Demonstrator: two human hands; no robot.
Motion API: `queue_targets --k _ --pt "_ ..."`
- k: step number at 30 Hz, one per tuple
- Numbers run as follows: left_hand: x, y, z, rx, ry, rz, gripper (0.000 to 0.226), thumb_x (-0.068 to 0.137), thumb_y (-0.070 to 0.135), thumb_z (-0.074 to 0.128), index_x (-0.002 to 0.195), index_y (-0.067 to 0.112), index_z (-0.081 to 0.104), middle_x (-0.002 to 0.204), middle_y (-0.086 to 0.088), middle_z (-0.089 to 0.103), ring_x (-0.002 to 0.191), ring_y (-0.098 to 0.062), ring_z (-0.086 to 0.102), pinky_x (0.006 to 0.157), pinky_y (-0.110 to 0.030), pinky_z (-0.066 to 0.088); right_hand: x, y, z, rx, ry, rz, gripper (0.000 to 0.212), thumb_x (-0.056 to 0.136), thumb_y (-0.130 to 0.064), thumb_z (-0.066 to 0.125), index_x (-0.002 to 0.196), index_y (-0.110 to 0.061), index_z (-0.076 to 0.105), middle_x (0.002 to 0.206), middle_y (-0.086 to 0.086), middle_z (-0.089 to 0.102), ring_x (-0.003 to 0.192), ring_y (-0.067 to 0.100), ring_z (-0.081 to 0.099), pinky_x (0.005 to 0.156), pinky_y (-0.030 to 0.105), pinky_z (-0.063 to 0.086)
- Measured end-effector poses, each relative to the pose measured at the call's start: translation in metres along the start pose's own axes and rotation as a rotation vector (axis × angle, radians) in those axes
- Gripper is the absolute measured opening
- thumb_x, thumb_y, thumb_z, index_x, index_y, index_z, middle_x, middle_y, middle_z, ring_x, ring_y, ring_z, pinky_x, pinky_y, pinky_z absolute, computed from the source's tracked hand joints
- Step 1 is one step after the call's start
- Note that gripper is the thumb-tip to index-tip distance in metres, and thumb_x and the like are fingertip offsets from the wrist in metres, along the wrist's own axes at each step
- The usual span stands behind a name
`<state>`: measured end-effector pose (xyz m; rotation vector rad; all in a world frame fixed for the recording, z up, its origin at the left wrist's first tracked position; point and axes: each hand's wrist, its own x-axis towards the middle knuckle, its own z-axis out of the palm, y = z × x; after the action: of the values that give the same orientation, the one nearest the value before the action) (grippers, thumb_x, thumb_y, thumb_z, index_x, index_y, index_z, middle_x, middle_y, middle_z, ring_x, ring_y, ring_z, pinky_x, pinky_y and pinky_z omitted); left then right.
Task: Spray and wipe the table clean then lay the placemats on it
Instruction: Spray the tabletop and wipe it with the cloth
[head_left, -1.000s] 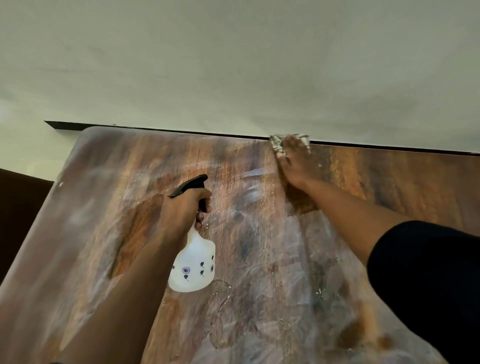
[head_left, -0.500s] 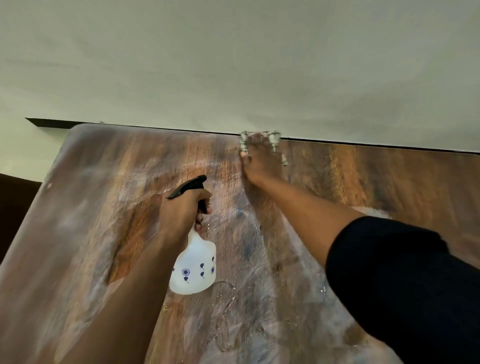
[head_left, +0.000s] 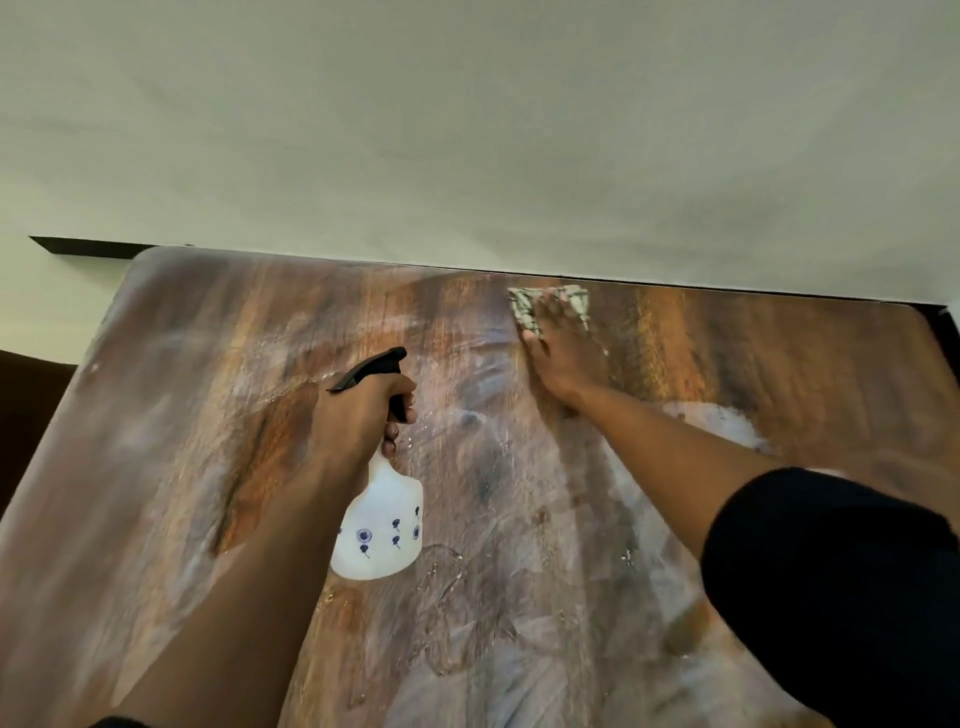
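Observation:
The brown wood-grain table (head_left: 208, 415) fills the view, streaked with wet smears. My left hand (head_left: 358, 415) is shut on the neck of a white spray bottle (head_left: 382, 530) with a black trigger head and small dark flower prints, held over the table's middle. My right hand (head_left: 563, 353) presses flat on a pale patterned cloth (head_left: 524, 312) near the table's far edge. Only the cloth's corners show past my fingers. No placemats are in view.
A plain pale wall (head_left: 467, 130) rises right behind the table's far edge. Dark floor or furniture (head_left: 26, 395) shows past the table's left edge. A whitish wet patch (head_left: 722, 421) lies to the right of my right forearm.
My right hand swept the cloth left along the far edge, then back to the right. My left hand and the spray bottle stayed in place.

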<state>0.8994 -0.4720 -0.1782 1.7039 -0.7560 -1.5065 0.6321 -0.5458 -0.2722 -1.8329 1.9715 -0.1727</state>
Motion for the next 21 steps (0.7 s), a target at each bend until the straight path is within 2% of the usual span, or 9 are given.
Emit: queue_targets --k 2,3,5,7,10,13,17,19,21 --pt "-0.004 0.001 0.007 0.008 -0.018 -0.002 0.029 0.088 0.012 0.071 0.115 0.015 0.082 0.070 -0.014 0.067 0.048 -0.017 0.043 0.043 -0.026 0.035 -0.019 0.047 -0.010 -0.002 0.041 0.115 0.061 0.111 -0.048 0.028 0.166 -0.030 0.010 0.173 -0.007 0.002 0.159 0.015 -0.001 0.129 0.051 0.007" --pt "-0.007 0.001 0.011 0.004 -0.030 -0.011 0.029 0.089 0.012 0.071 0.116 0.012 0.081 0.070 -0.014 0.067 0.048 -0.017 0.043 0.043 -0.026 0.035 -0.028 0.067 -0.015 -0.008 0.061 0.177 0.060 0.111 -0.048 0.027 0.166 -0.028 0.011 0.173 -0.006 0.003 0.160 0.016 -0.001 0.129 0.050 0.005" --pt "-0.014 0.000 0.016 0.005 -0.057 -0.027 0.020 0.089 0.011 0.070 0.089 0.024 0.086 0.069 -0.014 0.066 0.049 -0.018 0.043 0.045 -0.026 0.035 -0.042 0.091 -0.023 -0.030 0.083 0.268 0.060 0.111 -0.046 0.028 0.166 -0.026 0.014 0.174 -0.004 0.005 0.160 0.016 0.001 0.129 0.047 0.003" --pt "-0.020 -0.004 0.017 0.004 -0.051 -0.028 0.036 0.089 0.011 0.070 0.064 0.035 0.081 0.067 -0.011 0.066 0.049 -0.017 0.043 0.046 -0.027 0.035 -0.046 0.093 -0.025 -0.051 0.086 0.306 0.060 0.111 -0.043 0.030 0.166 -0.024 0.015 0.174 -0.001 0.006 0.160 0.019 0.002 0.127 0.047 0.002" --pt "-0.027 -0.011 0.012 -0.028 0.013 -0.018 0.019 0.088 0.010 0.070 0.084 0.026 0.081 0.065 -0.010 0.066 0.050 -0.018 0.043 0.045 -0.027 0.035 -0.042 0.066 -0.018 -0.046 0.092 0.348 0.059 0.111 -0.039 0.034 0.166 -0.024 0.017 0.174 0.001 0.007 0.160 0.025 0.005 0.128 0.055 0.006" --pt "-0.030 -0.015 -0.001 -0.073 0.164 0.025 0.029 0.090 0.008 0.067 0.102 0.030 0.081 0.065 -0.010 0.064 0.048 -0.017 0.042 0.044 -0.027 0.035 -0.040 0.024 0.002 -0.085 0.076 0.228 0.059 0.111 -0.041 0.033 0.166 -0.028 0.015 0.174 0.000 0.006 0.160 0.025 0.004 0.128 0.057 0.000" --pt "-0.041 -0.013 -0.019 -0.085 0.342 0.018 0.045 0.088 0.012 0.064 0.061 0.046 0.078 0.065 -0.008 0.061 0.050 -0.020 0.043 0.052 -0.030 0.035 -0.040 -0.036 0.021 -0.042 -0.003 0.058 0.060 0.112 -0.045 0.027 0.166 -0.031 0.008 0.174 -0.006 -0.001 0.160 0.021 -0.003 0.128 0.054 0.005" --pt "-0.044 -0.011 -0.027 -0.084 0.406 0.002 0.024 0.085 0.015 0.066 0.078 0.032 0.083 0.063 -0.005 0.061 0.051 -0.020 0.046 0.052 -0.030 0.035 -0.042 -0.058 0.027 -0.047 -0.049 -0.028 0.060 0.112 -0.045 0.026 0.166 -0.030 0.008 0.174 -0.007 -0.002 0.160 0.019 -0.005 0.127 0.054 0.005" --pt "-0.050 -0.010 -0.033 -0.090 0.483 0.005 0.012 0.083 0.014 0.068 0.078 0.019 0.078 0.058 -0.005 0.062 0.052 -0.023 0.047 0.053 -0.032 0.036 -0.049 -0.075 0.035 -0.083 -0.086 -0.153 0.060 0.111 -0.047 0.025 0.166 -0.030 0.008 0.174 -0.007 -0.002 0.160 0.018 -0.006 0.126 0.052 0.003"
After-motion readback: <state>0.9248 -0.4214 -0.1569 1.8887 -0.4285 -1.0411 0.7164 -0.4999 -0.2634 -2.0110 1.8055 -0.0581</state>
